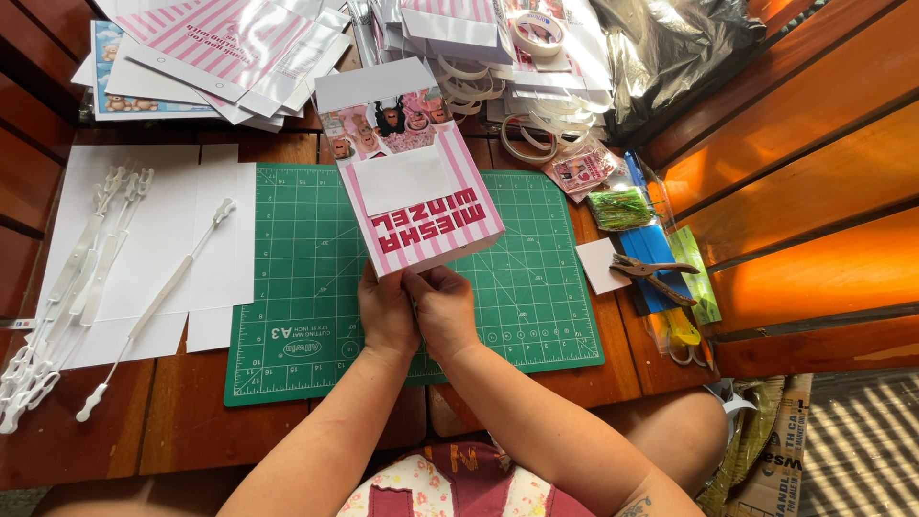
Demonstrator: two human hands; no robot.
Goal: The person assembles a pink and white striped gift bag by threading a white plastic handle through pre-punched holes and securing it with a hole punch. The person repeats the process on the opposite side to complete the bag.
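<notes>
A pink-and-white striped paper box (414,182) with a white panel and a printed picture is held above the green cutting mat (306,287). My left hand (386,314) and my right hand (442,308) sit side by side, both pinching the box's near bottom edge. The box leans away from me, its open white flap pointing toward the far side of the table.
White plastic handle strips (96,258) lie on white paper sheets (153,239) at the left. Flat striped box blanks (230,48) are stacked at the far side, with a tape roll (539,32) and black plastic bag (670,48). Pliers (654,273) and blue card (661,251) lie right.
</notes>
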